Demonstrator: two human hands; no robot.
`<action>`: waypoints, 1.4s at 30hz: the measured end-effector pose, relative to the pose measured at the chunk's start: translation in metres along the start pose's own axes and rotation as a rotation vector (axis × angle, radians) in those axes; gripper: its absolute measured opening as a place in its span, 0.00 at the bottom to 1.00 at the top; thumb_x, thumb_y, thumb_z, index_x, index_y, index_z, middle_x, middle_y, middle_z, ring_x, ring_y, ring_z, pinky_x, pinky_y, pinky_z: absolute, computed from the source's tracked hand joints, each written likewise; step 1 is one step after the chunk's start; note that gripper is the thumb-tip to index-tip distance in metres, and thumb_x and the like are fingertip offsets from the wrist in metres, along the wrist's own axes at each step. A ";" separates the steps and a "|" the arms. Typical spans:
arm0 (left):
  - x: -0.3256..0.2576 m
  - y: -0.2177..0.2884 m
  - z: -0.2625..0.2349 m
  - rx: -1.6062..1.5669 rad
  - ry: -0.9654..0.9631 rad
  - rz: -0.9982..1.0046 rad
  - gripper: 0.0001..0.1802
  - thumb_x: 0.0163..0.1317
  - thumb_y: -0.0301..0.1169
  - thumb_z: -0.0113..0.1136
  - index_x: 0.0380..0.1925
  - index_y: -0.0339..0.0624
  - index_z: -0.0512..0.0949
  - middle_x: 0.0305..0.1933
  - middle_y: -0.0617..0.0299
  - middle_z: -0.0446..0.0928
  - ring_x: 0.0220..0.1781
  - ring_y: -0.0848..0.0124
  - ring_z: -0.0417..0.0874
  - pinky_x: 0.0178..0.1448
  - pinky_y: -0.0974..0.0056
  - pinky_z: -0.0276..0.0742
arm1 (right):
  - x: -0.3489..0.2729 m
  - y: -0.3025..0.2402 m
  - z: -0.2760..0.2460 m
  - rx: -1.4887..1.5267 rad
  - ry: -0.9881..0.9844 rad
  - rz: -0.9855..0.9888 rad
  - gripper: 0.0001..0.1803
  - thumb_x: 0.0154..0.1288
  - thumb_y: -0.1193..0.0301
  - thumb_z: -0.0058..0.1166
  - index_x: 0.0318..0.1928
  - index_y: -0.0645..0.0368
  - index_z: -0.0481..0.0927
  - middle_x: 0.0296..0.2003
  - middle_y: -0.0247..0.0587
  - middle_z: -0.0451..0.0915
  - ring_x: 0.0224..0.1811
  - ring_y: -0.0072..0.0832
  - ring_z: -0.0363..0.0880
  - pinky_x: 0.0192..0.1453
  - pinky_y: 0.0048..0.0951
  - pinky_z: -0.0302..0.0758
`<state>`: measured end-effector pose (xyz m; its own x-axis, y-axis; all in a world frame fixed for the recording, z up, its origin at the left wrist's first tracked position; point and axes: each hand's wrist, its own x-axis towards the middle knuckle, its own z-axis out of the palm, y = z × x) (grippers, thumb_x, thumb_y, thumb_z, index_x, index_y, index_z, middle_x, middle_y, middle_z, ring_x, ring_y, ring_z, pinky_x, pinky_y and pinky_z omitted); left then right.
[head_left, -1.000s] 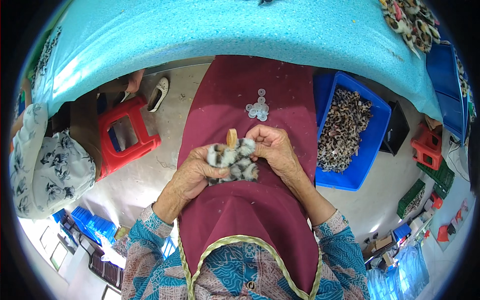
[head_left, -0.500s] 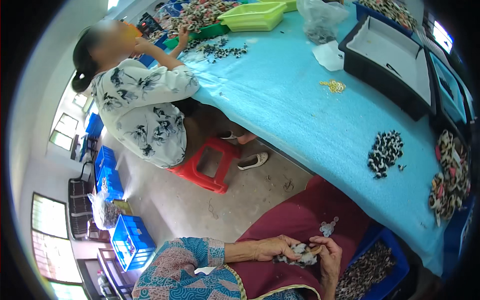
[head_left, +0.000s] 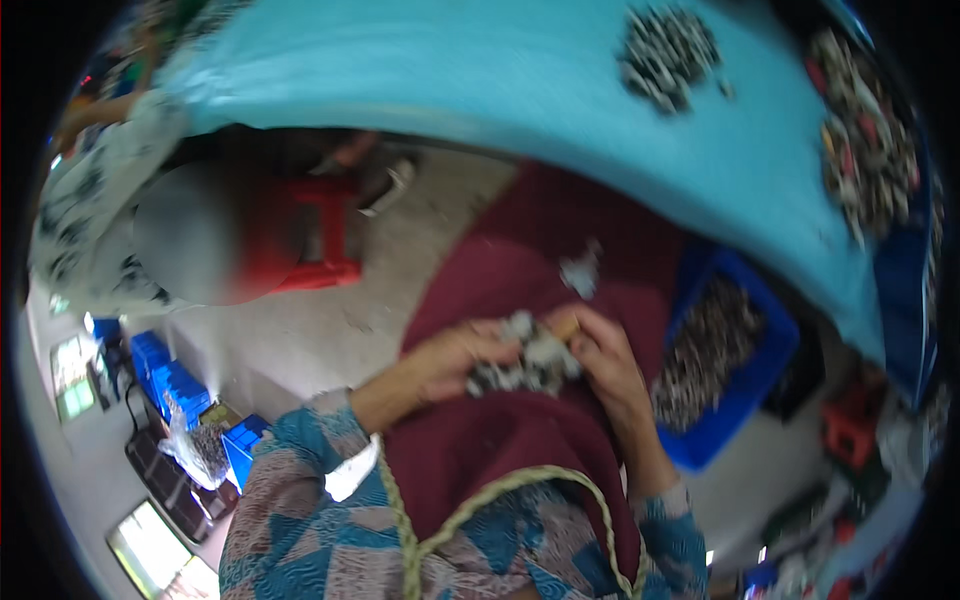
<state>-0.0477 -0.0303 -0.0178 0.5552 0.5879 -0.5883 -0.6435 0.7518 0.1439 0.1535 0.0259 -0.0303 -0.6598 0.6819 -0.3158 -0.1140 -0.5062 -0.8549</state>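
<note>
Evidently, the furry piece [head_left: 541, 363] is finger-gripped by the left hand [head_left: 452, 362] and right hand [head_left: 607, 362]. Presumably soft and light, it is best pinched at its edges.

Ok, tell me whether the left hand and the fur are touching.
Touching: the head view, though blurred, shows the left hand's fingers overlapping the fur at its left end, with no gap.

1 head-worn fisheye camera, the left of 2, looked steeply down at close range on the wearer's hands [head_left: 450, 362] and apron [head_left: 500, 440]; the bench [head_left: 450, 70] crossed the top, its edge falling rightward.
</note>
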 end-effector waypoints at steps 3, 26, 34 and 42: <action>0.010 0.007 0.007 0.019 0.102 -0.052 0.17 0.63 0.36 0.53 0.46 0.33 0.74 0.43 0.57 0.79 0.43 0.70 0.81 0.51 0.67 0.76 | 0.007 0.000 -0.002 -0.037 0.105 0.127 0.17 0.61 0.59 0.53 0.38 0.63 0.76 0.28 0.30 0.74 0.30 0.15 0.69 0.36 0.19 0.66; 0.008 -0.009 0.023 0.122 0.251 -0.073 0.21 0.49 0.19 0.62 0.46 0.33 0.73 0.41 0.57 0.78 0.41 0.70 0.80 0.49 0.68 0.76 | -0.019 0.029 0.006 0.347 0.220 0.008 0.22 0.58 0.59 0.58 0.46 0.63 0.72 0.39 0.34 0.75 0.43 0.20 0.72 0.50 0.23 0.68; 0.004 -0.016 0.009 -0.095 0.117 -0.148 0.26 0.58 0.38 0.58 0.53 0.35 0.68 0.50 0.54 0.75 0.51 0.64 0.77 0.59 0.61 0.71 | -0.020 0.034 0.010 0.681 0.166 0.014 0.11 0.60 0.74 0.56 0.42 0.62 0.71 0.37 0.34 0.76 0.39 0.19 0.74 0.47 0.21 0.70; 0.000 -0.019 0.010 -0.085 0.129 -0.117 0.26 0.61 0.40 0.54 0.55 0.37 0.67 0.52 0.56 0.74 0.53 0.65 0.76 0.60 0.61 0.70 | -0.020 0.034 0.013 0.758 0.177 0.032 0.15 0.61 0.72 0.55 0.45 0.62 0.68 0.39 0.41 0.78 0.40 0.23 0.78 0.46 0.23 0.74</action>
<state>-0.0303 -0.0416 -0.0127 0.5602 0.4508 -0.6950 -0.6238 0.7816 0.0041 0.1532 -0.0122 -0.0477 -0.5505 0.7025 -0.4511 -0.6156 -0.7066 -0.3490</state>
